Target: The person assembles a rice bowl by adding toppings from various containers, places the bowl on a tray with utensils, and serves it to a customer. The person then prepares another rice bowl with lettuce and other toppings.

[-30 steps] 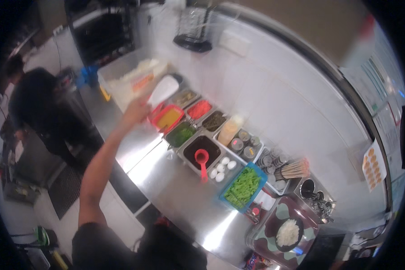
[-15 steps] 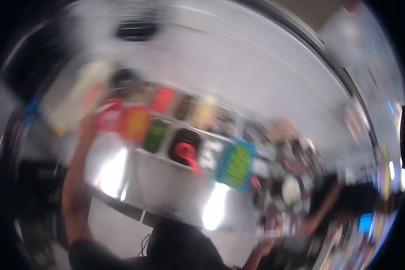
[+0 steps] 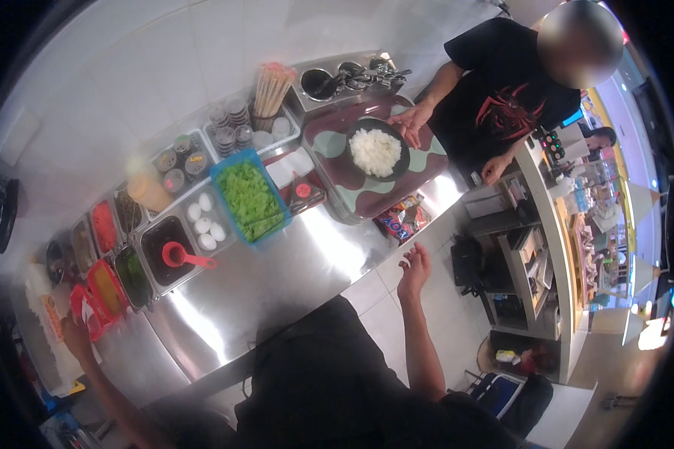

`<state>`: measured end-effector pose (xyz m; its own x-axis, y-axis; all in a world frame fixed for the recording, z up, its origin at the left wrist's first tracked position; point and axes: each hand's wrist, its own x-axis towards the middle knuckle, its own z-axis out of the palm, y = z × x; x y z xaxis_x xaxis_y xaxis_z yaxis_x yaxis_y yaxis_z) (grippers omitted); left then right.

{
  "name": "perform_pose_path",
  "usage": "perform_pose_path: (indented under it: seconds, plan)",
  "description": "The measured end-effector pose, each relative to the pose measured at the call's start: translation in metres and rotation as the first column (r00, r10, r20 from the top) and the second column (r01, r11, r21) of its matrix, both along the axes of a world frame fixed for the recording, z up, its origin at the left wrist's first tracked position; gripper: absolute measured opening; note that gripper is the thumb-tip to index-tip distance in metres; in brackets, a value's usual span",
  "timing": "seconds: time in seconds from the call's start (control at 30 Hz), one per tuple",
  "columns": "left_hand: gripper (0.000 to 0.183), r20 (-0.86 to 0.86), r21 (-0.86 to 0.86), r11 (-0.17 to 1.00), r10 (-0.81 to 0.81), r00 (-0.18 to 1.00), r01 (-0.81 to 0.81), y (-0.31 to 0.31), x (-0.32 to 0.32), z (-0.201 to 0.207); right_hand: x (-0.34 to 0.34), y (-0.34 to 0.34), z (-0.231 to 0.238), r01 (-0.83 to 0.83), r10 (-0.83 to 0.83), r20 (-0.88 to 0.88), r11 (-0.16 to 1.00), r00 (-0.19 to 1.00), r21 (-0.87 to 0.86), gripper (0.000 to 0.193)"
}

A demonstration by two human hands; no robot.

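In the head view, the left hand (image 3: 75,337) is showing at the lower left of the frame, right against a red container (image 3: 78,301); I cannot tell whether its fingers are gripping it. The container is sitting beside a red tub of yellowish liquid (image 3: 111,290).

The right hand (image 3: 415,273) is hanging right of centre, over the floor just off the edge of the steel counter (image 3: 277,273). Its fingers are standing apart, loosely curling, and it is holding nothing. Snack packets (image 3: 404,218) are lying just above it in the frame.

Left of centre, a red ladle (image 3: 195,260) is resting across a pan of dark liquid (image 3: 159,239), with white eggs (image 3: 202,225) lying just beside it. Next to these, a blue tray (image 3: 266,230) is holding chopped greens (image 3: 246,191).

At the upper right, a co-worker's hand (image 3: 412,123) is touching a black bowl (image 3: 401,168) of white rice (image 3: 376,153), which is resting on patterned trays (image 3: 329,153). Chopsticks (image 3: 272,90) are standing at the upper centre, near metal cutlery (image 3: 367,75).
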<state>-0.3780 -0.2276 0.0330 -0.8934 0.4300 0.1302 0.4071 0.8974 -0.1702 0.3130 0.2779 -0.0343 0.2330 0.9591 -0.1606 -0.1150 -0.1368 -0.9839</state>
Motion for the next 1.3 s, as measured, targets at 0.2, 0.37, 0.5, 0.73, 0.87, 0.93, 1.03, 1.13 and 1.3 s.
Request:
perform_pose_path:
  seconds: [0.2, 0.37, 0.5, 0.73, 0.87, 0.93, 1.03, 1.13, 1.3]
  plan:
    - [0.029, -0.076, 0.334, 0.925, -0.164, 0.984, 0.18, 0.084, 0.13, 0.062, -0.045, 0.101, 0.02, -0.469, 0.445, -0.228, 0.881, 0.866, -0.063, 0.041]
    - [0.023, 0.098, 0.516, 0.855, -0.124, 0.988, 0.056, 0.14, 0.241, 0.048, -0.064, 0.175, -0.002, -0.606, 0.593, -0.166, 0.794, 0.788, -0.041, 0.036]
    - [0.023, 0.334, 0.549, 0.831, -0.126, 0.934, -0.084, 0.169, 0.297, 0.033, -0.038, 0.217, -0.036, -0.776, 0.64, 0.532, 0.629, 0.554, 0.051, 0.028]
    - [0.024, 0.504, 0.585, 0.802, -0.24, 0.829, -0.123, 0.207, 0.354, 0.026, -0.041, 0.153, 0.049, -0.595, 0.604, 0.064, 0.795, 0.794, -0.116, 0.018]
    - [0.027, 0.356, 0.721, 0.685, -0.494, 0.793, 0.102, 0.275, 0.37, 0.036, 0.012, 0.077, 0.058, -0.639, 0.603, -0.242, 0.761, 0.76, -0.113, 0.013]
    - [0.037, 0.164, 0.748, 0.577, -0.64, 0.751, 0.328, 0.317, 0.365, 0.033, 0.011, 0.032, 0.071, -0.683, 0.703, 0.0, 0.691, 0.711, -0.238, 0.018]
    - [0.042, 0.025, 0.668, 0.525, -0.724, 0.689, 0.527, 0.392, 0.359, 0.028, 0.002, -0.025, 0.045, -0.676, 0.67, -0.17, 0.633, 0.723, -0.378, 0.023]
    - [0.04, 0.002, 0.566, 0.451, -0.838, 0.546, 0.69, 0.442, 0.351, 0.005, -0.022, -0.067, 0.022, -0.722, 0.708, -0.199, 0.587, 0.677, -0.368, 0.03]
    - [0.025, 0.126, 0.437, 0.497, -0.859, 0.496, 0.75, 0.453, 0.324, -0.006, -0.044, -0.077, -0.017, -0.802, 0.796, -0.248, 0.426, 0.552, -0.42, 0.033]
